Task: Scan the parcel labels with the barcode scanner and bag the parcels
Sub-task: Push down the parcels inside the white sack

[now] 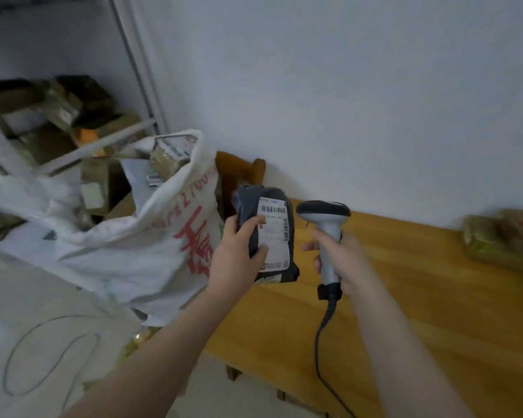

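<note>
Your left hand grips a dark grey poly-bag parcel from its left side, thumb and fingers curled onto the white shipping label, and holds it up above the near end of the wooden table with the barcode facing you. Your right hand is wrapped around the handle of the corded barcode scanner, whose head sits just beside the parcel's right edge, close to the label. Whether the scan has registered you cannot tell from here; no beam or light shows on the label, so treat this parcel as mid-scan. To your left the white woven sack stands open and already holds several taped parcels, so part of the work looks done. One brown taped parcel lies at the far right of the table, blurred, and appears to be waiting its turn. Once this label reads, the grey parcel goes left into the sack.
</note>
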